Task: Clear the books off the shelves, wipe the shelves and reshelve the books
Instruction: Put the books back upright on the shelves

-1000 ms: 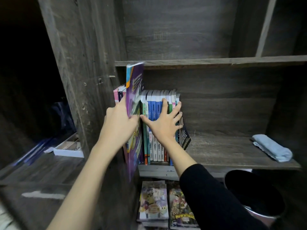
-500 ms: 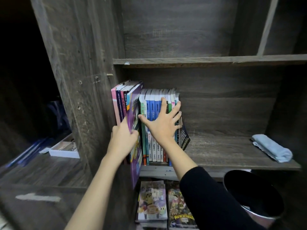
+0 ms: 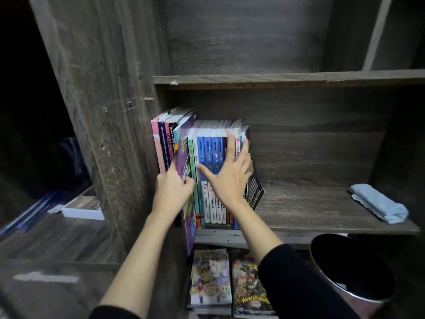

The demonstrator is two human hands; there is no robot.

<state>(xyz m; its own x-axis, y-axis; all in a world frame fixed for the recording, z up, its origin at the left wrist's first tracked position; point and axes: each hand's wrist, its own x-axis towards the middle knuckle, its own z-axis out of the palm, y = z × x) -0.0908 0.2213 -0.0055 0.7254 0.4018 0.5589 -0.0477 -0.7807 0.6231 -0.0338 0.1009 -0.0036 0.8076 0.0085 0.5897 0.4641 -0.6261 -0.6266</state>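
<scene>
The left hand (image 3: 173, 194) grips a tall purple softcover book (image 3: 186, 162) at the grey wooden shelf's (image 3: 310, 212) left end; the right hand (image 3: 227, 178), fingers spread wide, presses the blue-spined upright books (image 3: 210, 148) beside it.

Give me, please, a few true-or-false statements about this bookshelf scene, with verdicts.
1. The left hand grips the purple book. True.
2. The right hand holds the blue cloth. False: it presses flat on the spines of the upright books; the blue cloth lies on the shelf's right end.
3. The upright books stand at the shelf's left end. True.
4. The black bin stands on the shelf. False: it stands below it.
</scene>
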